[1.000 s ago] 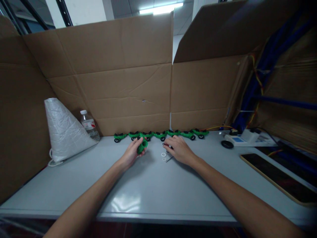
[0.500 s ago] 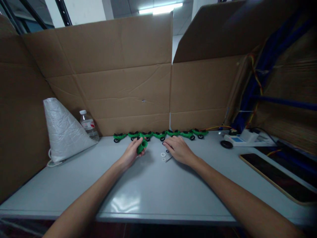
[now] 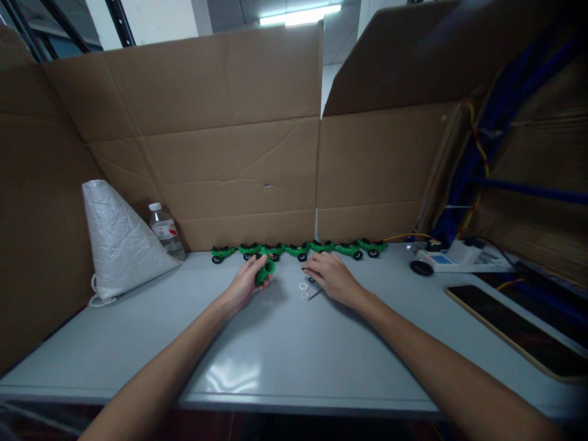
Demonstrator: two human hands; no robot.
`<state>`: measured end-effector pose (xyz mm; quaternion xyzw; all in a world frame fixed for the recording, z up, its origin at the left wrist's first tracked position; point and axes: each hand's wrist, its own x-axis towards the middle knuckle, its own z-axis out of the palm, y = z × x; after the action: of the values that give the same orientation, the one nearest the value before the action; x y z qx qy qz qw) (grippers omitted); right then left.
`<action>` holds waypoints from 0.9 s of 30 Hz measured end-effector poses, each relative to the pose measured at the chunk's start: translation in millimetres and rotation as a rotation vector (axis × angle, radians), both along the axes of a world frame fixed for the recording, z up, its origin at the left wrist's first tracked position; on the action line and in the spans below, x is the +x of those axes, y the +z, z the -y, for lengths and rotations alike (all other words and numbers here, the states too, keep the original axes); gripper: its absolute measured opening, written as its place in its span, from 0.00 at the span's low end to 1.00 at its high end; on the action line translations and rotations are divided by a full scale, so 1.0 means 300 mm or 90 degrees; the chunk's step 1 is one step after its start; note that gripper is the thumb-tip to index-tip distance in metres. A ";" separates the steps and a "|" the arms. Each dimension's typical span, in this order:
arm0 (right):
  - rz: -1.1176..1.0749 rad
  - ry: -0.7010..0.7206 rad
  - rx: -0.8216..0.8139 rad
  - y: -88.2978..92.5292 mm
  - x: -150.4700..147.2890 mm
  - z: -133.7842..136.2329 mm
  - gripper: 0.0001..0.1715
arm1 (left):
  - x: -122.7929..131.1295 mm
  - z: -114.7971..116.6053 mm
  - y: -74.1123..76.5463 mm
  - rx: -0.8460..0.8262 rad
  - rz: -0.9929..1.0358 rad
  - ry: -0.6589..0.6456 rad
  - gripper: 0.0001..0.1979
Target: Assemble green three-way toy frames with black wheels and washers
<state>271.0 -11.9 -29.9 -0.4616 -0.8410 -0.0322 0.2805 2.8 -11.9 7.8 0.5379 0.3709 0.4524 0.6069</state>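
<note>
My left hand (image 3: 245, 283) is wrapped round a hollow green part (image 3: 265, 271), whose round opening faces up and toward me. To the right, my right hand (image 3: 331, 275) is low over the table with its fingertips pinched together; a dark bit shows at the tips, too small to make out. Just below those fingers lie a small black ring (image 3: 311, 280), a white ring (image 3: 304, 286), another white ring (image 3: 305, 295) and a thin metal pin (image 3: 315, 294). Several green toy vehicles with black wheels (image 3: 296, 252) stand in a row behind both hands.
Along the back of the grey table (image 3: 275, 367) rises a cardboard wall (image 3: 229, 153). A silvery bag (image 3: 124, 245) and a water bottle (image 3: 166, 231) stand at the left. On the right are a white power strip (image 3: 463, 260), cables and a dark phone-like slab (image 3: 514, 327).
The fingertips of my right hand have lifted slightly, and the black ring that lay by them no longer shows on the table. My left hand has hardly moved.
</note>
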 end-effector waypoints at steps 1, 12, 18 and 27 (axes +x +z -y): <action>0.000 -0.001 0.000 0.000 0.000 -0.001 0.12 | 0.000 0.000 0.000 0.000 -0.002 0.000 0.29; 0.002 -0.016 -0.004 0.006 -0.004 0.002 0.06 | -0.001 -0.003 -0.005 -0.004 -0.010 0.015 0.28; -0.002 -0.012 -0.004 -0.004 -0.005 -0.001 0.03 | -0.005 -0.009 -0.011 -0.004 -0.038 0.015 0.29; 0.002 -0.006 0.001 -0.011 -0.009 0.002 0.03 | -0.003 -0.003 -0.007 0.010 -0.049 0.009 0.29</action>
<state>268.3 -12.5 -33.2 -0.4655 -0.8390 -0.0352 0.2796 1.8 -11.0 5.7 0.5571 0.3941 0.4387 0.5848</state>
